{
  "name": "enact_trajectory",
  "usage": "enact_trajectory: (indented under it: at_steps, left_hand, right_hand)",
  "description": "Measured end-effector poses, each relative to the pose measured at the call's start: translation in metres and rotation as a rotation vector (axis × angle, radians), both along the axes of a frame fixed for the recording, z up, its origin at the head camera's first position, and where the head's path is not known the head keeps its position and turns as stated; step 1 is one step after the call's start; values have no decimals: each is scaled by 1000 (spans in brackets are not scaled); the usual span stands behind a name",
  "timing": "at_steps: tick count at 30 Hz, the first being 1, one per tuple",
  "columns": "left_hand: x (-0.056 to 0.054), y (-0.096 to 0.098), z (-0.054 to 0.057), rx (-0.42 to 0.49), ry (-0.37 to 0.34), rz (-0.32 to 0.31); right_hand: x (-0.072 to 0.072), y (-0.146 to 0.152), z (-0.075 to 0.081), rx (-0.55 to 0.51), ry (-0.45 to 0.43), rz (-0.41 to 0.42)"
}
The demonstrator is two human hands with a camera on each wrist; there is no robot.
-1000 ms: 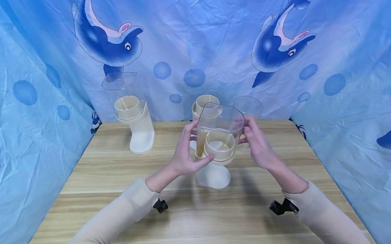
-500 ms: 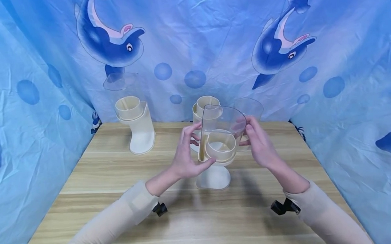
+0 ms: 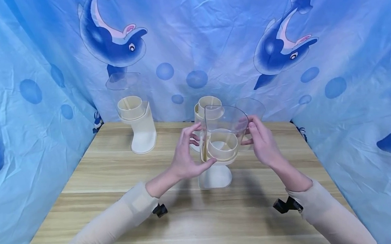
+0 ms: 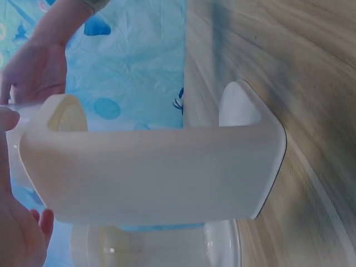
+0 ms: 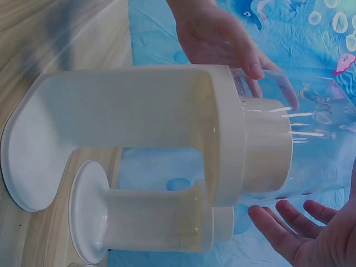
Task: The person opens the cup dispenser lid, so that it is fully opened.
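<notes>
In the head view, a clear, D-shaped plastic container (image 3: 226, 117) sits upright at the top of a cream stand (image 3: 215, 177) with a broad foot on the table. A cream cylindrical collar (image 3: 223, 153) shows through its wall. My left hand (image 3: 188, 158) holds the container's left side, thumb across the front and fingers behind. On the opposite side, my right hand (image 3: 263, 142) grips the wall with bent fingers. Seen from the right wrist, the container (image 5: 322, 128) lies around the collar at the stand's (image 5: 139, 111) top; the right fingertips are close to its wall.
A similar stand with a clear container (image 3: 136, 128) is at the back left. Behind the held one are another cream stand (image 3: 209, 103) and a separate clear container (image 3: 251, 107), partly hidden. Blue dolphin-print curtains enclose the wooden table (image 3: 120, 198).
The clear container has turned slightly and settled a little lower, lining up more squarely with its stand. Both hands have moved with it and keep their hold. The view has shifted slightly.
</notes>
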State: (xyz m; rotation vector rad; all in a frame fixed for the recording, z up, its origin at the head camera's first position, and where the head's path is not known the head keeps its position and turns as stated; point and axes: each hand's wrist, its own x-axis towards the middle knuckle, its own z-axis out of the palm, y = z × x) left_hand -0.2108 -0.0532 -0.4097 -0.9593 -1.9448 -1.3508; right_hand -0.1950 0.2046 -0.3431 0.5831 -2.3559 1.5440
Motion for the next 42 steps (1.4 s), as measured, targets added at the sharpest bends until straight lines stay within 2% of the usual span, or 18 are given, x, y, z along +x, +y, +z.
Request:
enact_trajectory:
  at_steps: [5,11,16,20,22,24,28,31,35,42]
  left_hand:
    - [1,-3,-1,1,-31,-28]
    - [-1,-10,-8,6,-100,-49]
    - [-8,-14,-15,-29,-200,-101]
    - [-13,-14,-18,22,-270,-183]
    - [-14,-13,-19,51,-287,-205]
    - [-15,-13,-20,52,-293,-201]
    - [-18,-11,-21,27,-306,-203]
    - [-20,-11,-21,17,-321,-219]
    - [-21,-11,-20,-1,-330,-219]
    - [-24,-11,-21,-20,-366,-223]
  right_hand:
    - [1,1,-3,7,17,24]
    - [-3,8,-2,94,113,-17]
    - [-12,15,26,190,249,-2]
    - [-19,6,55,288,317,65]
    - [-21,-2,66,345,326,116]
    - [-22,-11,72,417,335,150]
    - [-22,-25,78,576,326,178]
    - [-23,-32,79,651,302,186]
    - [-26,-36,79,681,306,200]
    - [-30,-38,80,657,318,227]
